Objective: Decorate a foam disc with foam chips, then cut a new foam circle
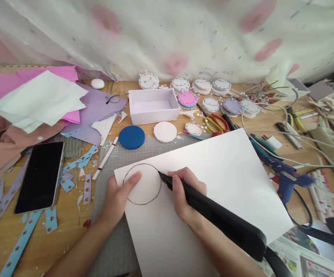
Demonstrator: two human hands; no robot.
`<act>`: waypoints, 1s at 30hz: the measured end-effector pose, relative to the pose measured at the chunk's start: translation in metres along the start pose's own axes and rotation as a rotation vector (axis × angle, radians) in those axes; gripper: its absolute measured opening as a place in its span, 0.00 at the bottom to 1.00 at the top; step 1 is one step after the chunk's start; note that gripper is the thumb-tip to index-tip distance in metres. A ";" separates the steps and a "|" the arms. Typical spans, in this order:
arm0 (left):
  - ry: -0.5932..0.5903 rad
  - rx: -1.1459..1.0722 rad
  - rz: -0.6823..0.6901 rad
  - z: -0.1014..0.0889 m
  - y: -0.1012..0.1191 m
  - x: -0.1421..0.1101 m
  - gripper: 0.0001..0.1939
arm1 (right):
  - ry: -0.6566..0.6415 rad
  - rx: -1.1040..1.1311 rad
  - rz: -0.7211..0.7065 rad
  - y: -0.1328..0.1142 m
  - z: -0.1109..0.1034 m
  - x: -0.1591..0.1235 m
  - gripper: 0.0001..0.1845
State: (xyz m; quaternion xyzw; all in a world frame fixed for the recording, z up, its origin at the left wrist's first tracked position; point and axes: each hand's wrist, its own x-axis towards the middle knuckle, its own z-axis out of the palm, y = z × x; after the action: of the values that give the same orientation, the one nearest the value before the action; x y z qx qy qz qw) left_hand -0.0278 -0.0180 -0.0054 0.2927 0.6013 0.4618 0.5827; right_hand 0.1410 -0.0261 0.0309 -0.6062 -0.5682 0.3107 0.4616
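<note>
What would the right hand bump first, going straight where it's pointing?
Probably the left hand, thumb inside the dark-outlined circle on the white paper sheet, though depth is unclear.

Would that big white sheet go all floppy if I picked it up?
Probably not very: the white sheet lies flat with straight, uncurled edges. It's likely light, since it looks thin. It might bend a bit, though, because it's so wide for its thinness.

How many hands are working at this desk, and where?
2: the left hand, its thumb on the white sheet; the right hand, gripping a black tool. No others show.
</note>
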 end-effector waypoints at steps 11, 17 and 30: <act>0.013 -0.003 0.025 0.002 0.001 0.002 0.18 | 0.021 -0.036 -0.034 0.004 0.000 -0.005 0.09; -0.012 -0.024 0.007 0.003 0.005 0.002 0.18 | 0.152 0.003 -0.037 0.013 -0.008 -0.020 0.10; -0.188 0.032 -0.170 -0.002 0.022 0.009 0.20 | 0.018 0.325 -0.195 0.023 -0.065 0.024 0.11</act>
State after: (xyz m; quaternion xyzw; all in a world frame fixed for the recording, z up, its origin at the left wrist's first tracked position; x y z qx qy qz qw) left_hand -0.0350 -0.0011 0.0104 0.2918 0.5738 0.3716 0.6690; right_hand 0.2129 -0.0143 0.0386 -0.4684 -0.5623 0.3470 0.5865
